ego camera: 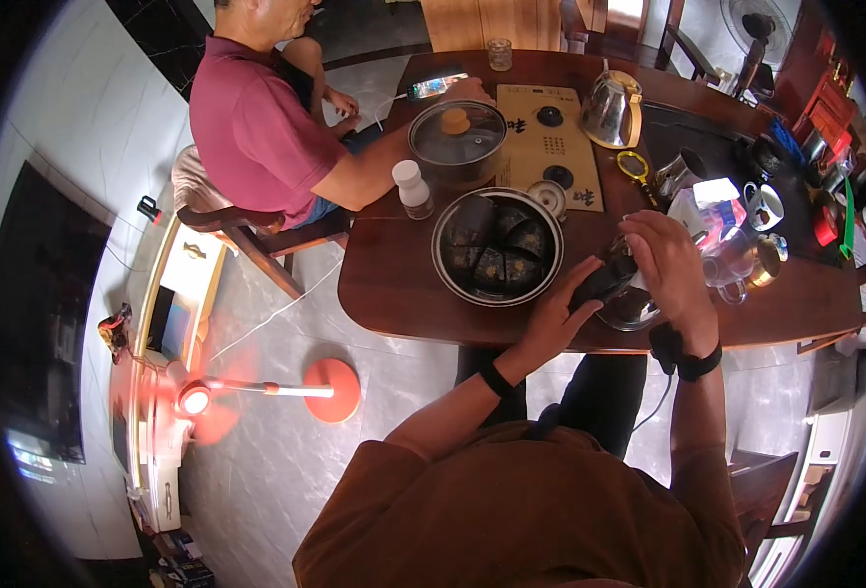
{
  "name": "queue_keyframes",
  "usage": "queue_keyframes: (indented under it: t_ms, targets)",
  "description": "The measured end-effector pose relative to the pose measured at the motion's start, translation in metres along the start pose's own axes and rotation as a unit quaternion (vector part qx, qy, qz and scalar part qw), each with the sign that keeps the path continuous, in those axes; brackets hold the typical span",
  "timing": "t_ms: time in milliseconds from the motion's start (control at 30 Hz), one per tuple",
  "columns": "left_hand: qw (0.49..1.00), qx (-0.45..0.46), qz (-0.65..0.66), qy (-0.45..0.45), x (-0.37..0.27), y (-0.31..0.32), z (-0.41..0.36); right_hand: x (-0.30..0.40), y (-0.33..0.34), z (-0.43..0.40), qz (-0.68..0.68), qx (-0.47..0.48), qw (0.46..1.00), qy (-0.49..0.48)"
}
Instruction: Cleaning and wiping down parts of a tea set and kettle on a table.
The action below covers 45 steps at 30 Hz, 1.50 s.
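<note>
In my left hand (559, 303) is a dark, glossy object (600, 281), perhaps a cup, its form partly covered by my fingers. Over its right side my right hand (664, 253) curves, fingers bent toward it; what lies under that palm is hidden. A shiny, clear or metal round vessel (630, 312) sits on the table just below both hands. To the left stands a round pot with a pale rim (440, 273), holding several black cups with gold marks (525, 239). A small pale round lid (548, 197) lies against the pot's upper right.
A glass pot with lid (456, 147), white-capped bottle (412, 191), kettle (612, 110), magnifying glass (633, 166) and clear glass mug (729, 261) crowd the wooden table (389, 272). At the left, a seated person (267, 140) reaches toward a phone (436, 86). A red fan (196, 400) runs nearby.
</note>
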<state>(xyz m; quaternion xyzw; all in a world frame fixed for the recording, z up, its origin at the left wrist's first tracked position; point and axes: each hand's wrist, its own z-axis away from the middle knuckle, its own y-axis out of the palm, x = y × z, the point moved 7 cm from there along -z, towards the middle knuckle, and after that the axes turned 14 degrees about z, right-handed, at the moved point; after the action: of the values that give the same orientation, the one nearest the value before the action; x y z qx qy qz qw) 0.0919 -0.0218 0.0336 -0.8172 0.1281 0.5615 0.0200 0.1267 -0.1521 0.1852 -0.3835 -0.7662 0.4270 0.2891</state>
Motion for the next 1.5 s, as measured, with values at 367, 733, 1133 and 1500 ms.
queue_keyframes:
  t_ms: [367, 733, 1133, 1500]
  targets:
    - [1.0, -0.001, -0.003, 0.005, 0.002, -0.001, 0.001, 0.005, 0.003, 0.006, 0.019, -0.032, 0.996, -0.077]
    - [1.0, 0.0, 0.002, 0.008, 0.004, -0.002, 0.001, -0.002, 0.0, 0.011, 0.013, -0.061, 0.998, 0.028]
    - [1.0, 0.01, 0.011, 0.0, 0.005, 0.0, 0.0, -0.011, 0.011, -0.012, -0.041, 0.032, 0.999, 0.013]
    - [1.0, 0.0, -0.001, 0.005, 0.001, 0.0, 0.0, -0.008, 0.001, 0.009, -0.014, -0.051, 0.997, 0.056]
